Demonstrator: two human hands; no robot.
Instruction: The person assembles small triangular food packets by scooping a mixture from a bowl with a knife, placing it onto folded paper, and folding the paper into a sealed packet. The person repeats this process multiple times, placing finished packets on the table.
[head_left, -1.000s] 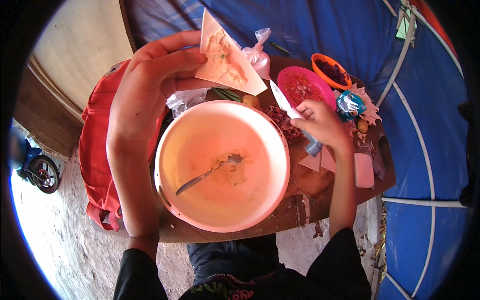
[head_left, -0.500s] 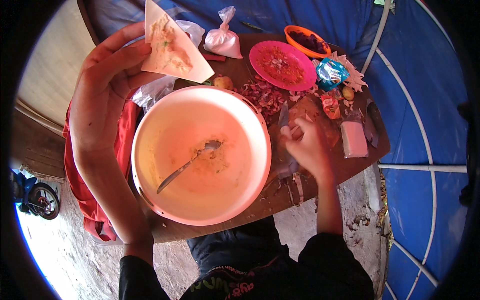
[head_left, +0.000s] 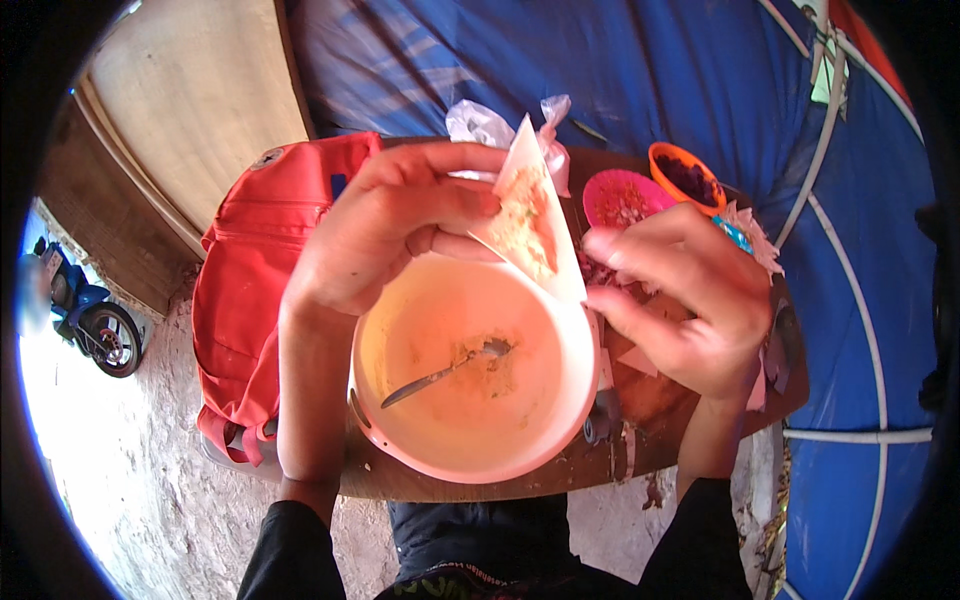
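A pale triangular sheet, smeared with a light, crumbly filling, is pinched at its left edge by my left hand. My right hand hovers at the sheet's lower right corner, thumb and index finger apart. Whether the thumb touches that corner I cannot tell. Beneath both hands stands a large white bowl with traces of filling at its bottom. A metal spoon lies in it, handle toward me.
A red bag lies on the table's left. Toward the back right are a pink plate of chopped bits and an orange bowl with dark purple contents. White plastic bags stand at the back. A blue tarp hangs behind.
My left hand has brought the sheet lower and to the right, over the bowl's far rim. My right hand has left the knife at the board and risen to the sheet. The view has shifted.
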